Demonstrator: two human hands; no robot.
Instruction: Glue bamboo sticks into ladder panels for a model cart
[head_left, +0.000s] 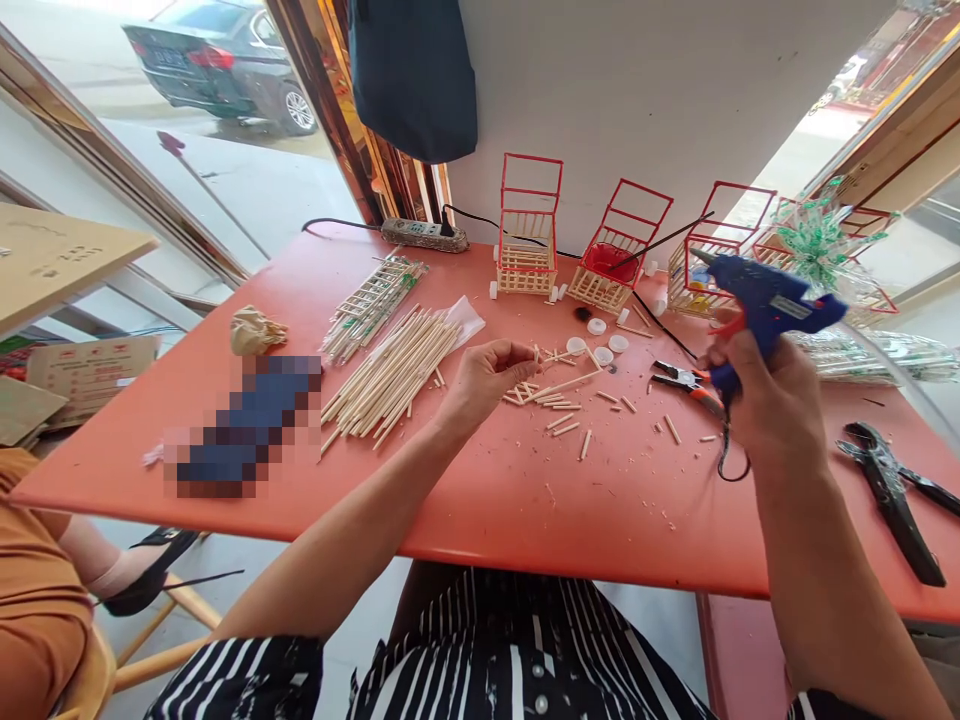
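In the head view my right hand (776, 385) grips a blue hot glue gun (772, 300) in the air above the right side of the table, its nozzle pointing left. My left hand (491, 375) is closed in a pinch over the middle, with thin pieces of wooden stick (562, 380) at its fingertips; how many of these it holds is unclear. Short cut sticks (562, 422) are scattered just below. A pile of long wooden sticks (394, 375) lies left of that hand. White round caps (596, 327) sit beyond it.
Small stick-built carts with red trim (528, 225) stand along the back. Pliers (686, 383) with orange handles and larger black pliers (889, 500) lie right. A power strip (424, 235) sits at the back edge. Another person's leg (90, 555) shows at left below the red table (480, 500).
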